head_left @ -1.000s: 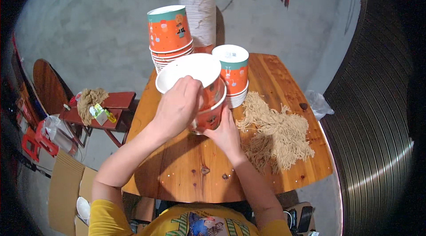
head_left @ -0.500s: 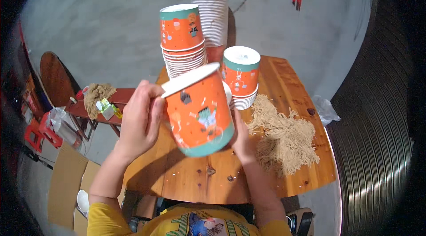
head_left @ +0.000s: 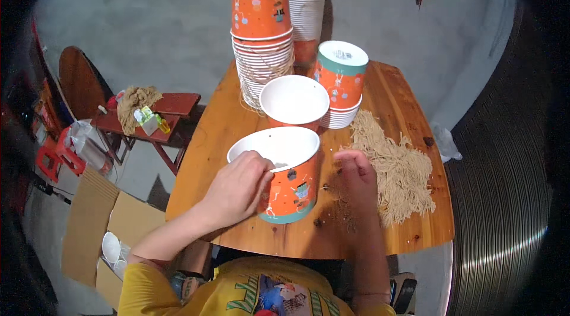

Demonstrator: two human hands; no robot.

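An orange paper tub [head_left: 291, 191] with a white rim and green base band stands upright near the table's front, slightly tilted. My left hand [head_left: 240, 188] pinches its near-left rim, with the fingertips at the inside edge. My right hand [head_left: 359, 179] is to the right of the tub, apart from it, fingers curled together. Fine brown strands show under that hand; whether it holds any is hidden. Directly behind stands a second open tub [head_left: 294, 99], mouth up. A heap of beige noodle-like strands [head_left: 398, 173] lies to the right.
Behind are a tall stack of upside-down tubs [head_left: 261, 13] with strands around it, a shorter stack [head_left: 341, 81] and a tall white-rimmed stack [head_left: 303, 1]. A red bench [head_left: 178, 105] and an open cardboard box [head_left: 92, 221] stand left of the wooden table [head_left: 208, 138].
The tub that both hands held in the air is now down on the table, mouth up. My right hand has left it and moved right; my left stays on the rim.
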